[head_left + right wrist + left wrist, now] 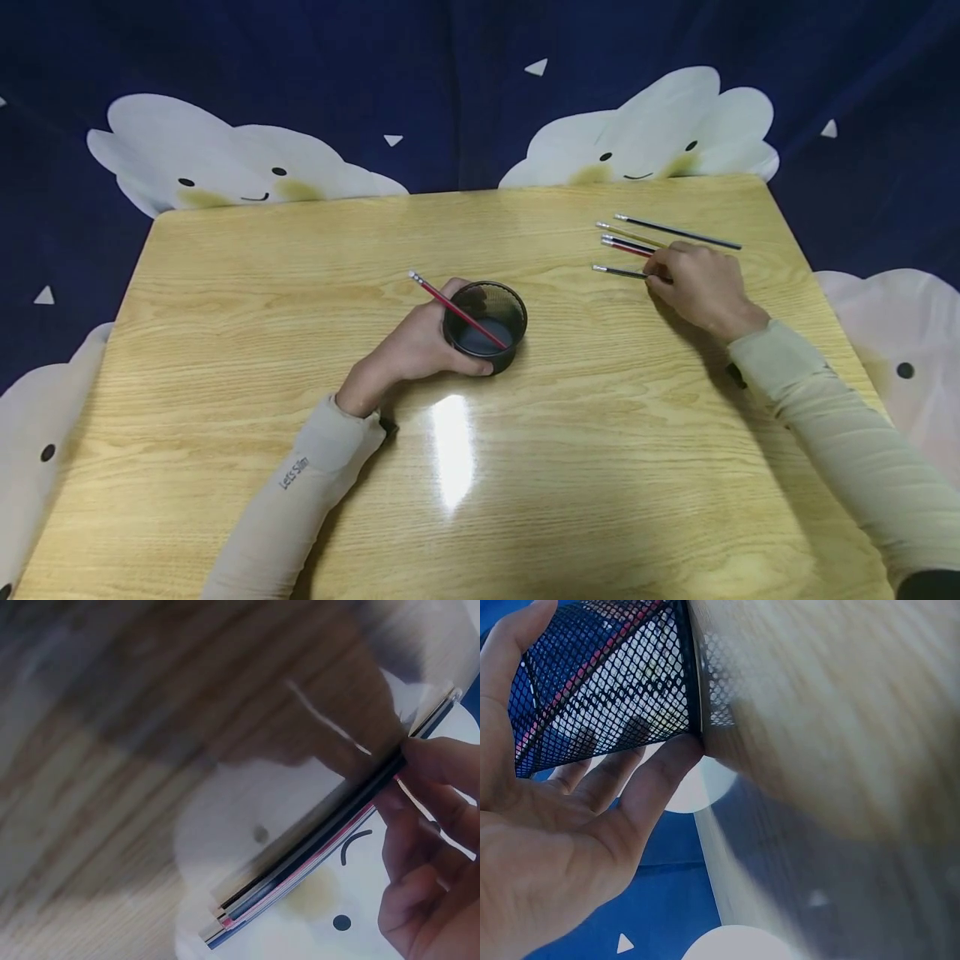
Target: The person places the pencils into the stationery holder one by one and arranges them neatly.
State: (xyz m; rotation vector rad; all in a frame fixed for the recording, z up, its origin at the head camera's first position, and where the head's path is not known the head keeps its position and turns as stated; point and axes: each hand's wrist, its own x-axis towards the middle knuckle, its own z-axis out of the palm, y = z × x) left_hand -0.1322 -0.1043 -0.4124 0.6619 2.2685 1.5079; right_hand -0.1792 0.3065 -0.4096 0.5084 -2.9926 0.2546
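A round black mesh pencil cup (pixel 504 358) stands on the table, and my left hand (pixel 427 340) is wrapped round its left side. Thumb and fingers press on the mesh wall (pixel 615 682) in the left wrist view. One red pencil (pixel 457 310) with a white eraser end leans inside the cup, sticking out over the rim to the upper left. Over at the right, my right hand (pixel 701 283) pinches a black pencil (pixel 621 272) between thumb and fingers, low at the tabletop. In the right wrist view the thumb tip lies on this dark pencil (pixel 322 817).
Beyond the right hand lie more pencils: a red one (pixel 628 247) beside a dark one, a yellow one (pixel 633 234), and a dark blue-grey one (pixel 678 231) farthest back. A dark blue cloth with white clouds (pixel 652 137) borders the wooden table (pixel 300 275).
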